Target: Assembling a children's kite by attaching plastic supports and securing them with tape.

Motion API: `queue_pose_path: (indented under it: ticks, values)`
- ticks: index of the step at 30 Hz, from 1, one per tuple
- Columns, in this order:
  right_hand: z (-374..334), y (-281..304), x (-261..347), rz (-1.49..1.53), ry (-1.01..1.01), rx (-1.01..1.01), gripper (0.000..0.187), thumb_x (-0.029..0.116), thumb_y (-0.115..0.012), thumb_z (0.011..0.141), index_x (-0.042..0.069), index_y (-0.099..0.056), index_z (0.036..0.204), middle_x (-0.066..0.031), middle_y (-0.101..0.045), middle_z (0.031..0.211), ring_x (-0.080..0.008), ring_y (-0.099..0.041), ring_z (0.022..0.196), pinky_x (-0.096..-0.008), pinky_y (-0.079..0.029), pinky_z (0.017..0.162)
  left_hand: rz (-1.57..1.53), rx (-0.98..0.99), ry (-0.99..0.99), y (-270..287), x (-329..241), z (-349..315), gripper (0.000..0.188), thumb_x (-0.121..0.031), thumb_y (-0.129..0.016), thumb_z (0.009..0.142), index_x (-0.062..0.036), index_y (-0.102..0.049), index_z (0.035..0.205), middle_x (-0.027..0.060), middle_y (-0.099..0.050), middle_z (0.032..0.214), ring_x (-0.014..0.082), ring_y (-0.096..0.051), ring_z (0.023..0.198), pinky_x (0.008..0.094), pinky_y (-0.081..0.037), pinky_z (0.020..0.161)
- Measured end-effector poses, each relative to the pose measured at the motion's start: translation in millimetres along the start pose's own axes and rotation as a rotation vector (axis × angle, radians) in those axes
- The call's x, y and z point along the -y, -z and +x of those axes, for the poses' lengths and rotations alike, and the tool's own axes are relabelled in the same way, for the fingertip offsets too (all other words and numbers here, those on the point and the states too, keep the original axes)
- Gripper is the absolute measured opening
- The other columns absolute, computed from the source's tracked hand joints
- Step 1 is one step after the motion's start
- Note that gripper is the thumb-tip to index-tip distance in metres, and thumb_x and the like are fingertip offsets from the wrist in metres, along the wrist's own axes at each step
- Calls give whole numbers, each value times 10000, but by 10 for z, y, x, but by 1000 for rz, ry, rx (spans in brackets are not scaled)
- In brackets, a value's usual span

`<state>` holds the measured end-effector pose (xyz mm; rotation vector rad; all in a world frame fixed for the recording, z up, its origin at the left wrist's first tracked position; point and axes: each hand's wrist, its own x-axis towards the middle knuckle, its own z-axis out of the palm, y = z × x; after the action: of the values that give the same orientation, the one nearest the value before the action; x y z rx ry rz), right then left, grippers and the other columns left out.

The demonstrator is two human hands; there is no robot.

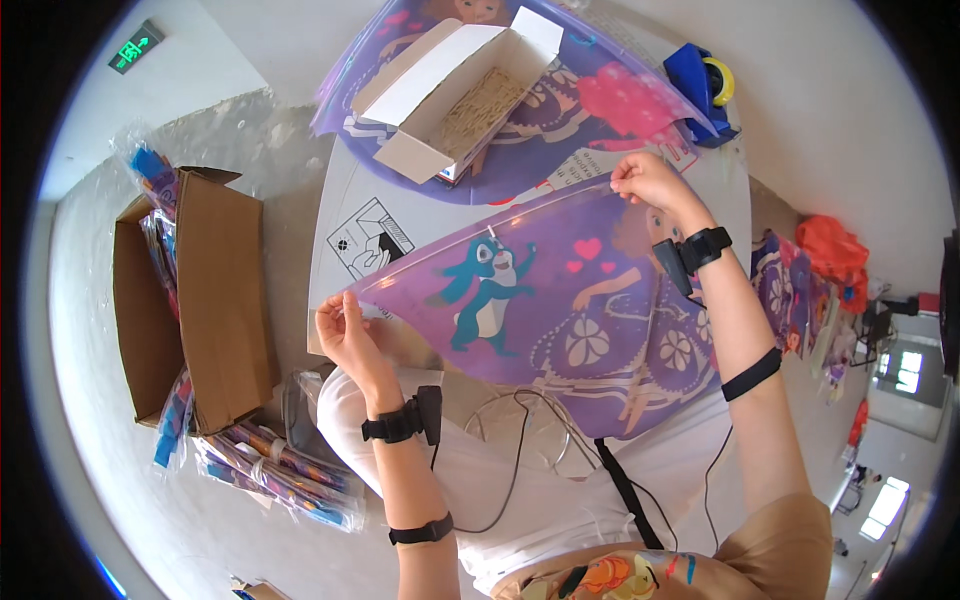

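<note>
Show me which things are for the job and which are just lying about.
Probably for the job:
rabbit-printed purple plastic sheet, pinched by the left hand and right hand
matching purple sheets
white box of tan pieces

Apparently just lying about:
blue tape dispenser
brown cardboard box
plastic-wrapped bundles
orange-red plastic bag

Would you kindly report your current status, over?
Left hand, right hand: pinching translucent purple printed plastic sheet. Sheet outspread. Open white cardboard box beyond, clear of it.

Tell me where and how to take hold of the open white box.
Probably take the white box by its long walls, from left and right, low down beneath the spread flaps, which look thin and likely to bend. Keep it level: its top is open over many small tan pieces.
</note>
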<state>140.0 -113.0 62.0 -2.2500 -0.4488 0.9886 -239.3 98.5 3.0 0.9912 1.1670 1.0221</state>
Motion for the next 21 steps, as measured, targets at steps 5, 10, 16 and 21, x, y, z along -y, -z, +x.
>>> queue_pose_path:
  ticks: [5, 10, 16, 21]
  values:
    - [114, -81, -186, -48, 66, 28, 86, 133, -651, 862, 70, -631, 917, -6, -633, 827, -102, -587, 750, -257, -456, 602, 174, 5, -60, 38, 0, 17, 106, -145, -662, 937, -51, -614, 930, -40, -569, 792, 22, -458, 635, 171, -359, 532]
    - [108, -106, -267, -19, 86, -53, 95, 161, -604, 893, 75, -610, 933, 6, -617, 870, -110, -575, 773, -275, -461, 642, 271, -18, -87, -19, 29, 29, 100, -121, -644, 940, -27, -633, 908, -27, -585, 779, 40, -489, 640, 186, -376, 524]
    - [140, -129, -313, 56, 144, -25, 66, 131, -591, 933, 66, -578, 937, 8, -586, 851, -96, -563, 762, -252, -456, 635, 258, -8, -16, 10, -54, 33, 113, -131, -652, 933, -19, -643, 920, -25, -585, 756, 47, -490, 638, 193, -388, 545]
    - [176, -232, -396, 58, 183, -75, 87, 132, -598, 940, 54, -560, 945, 2, -583, 854, -93, -559, 761, -247, -460, 652, 366, -27, -67, 31, 34, 67, 127, -121, -656, 924, 5, -645, 914, -4, -600, 756, 72, -507, 652, 228, -429, 598]
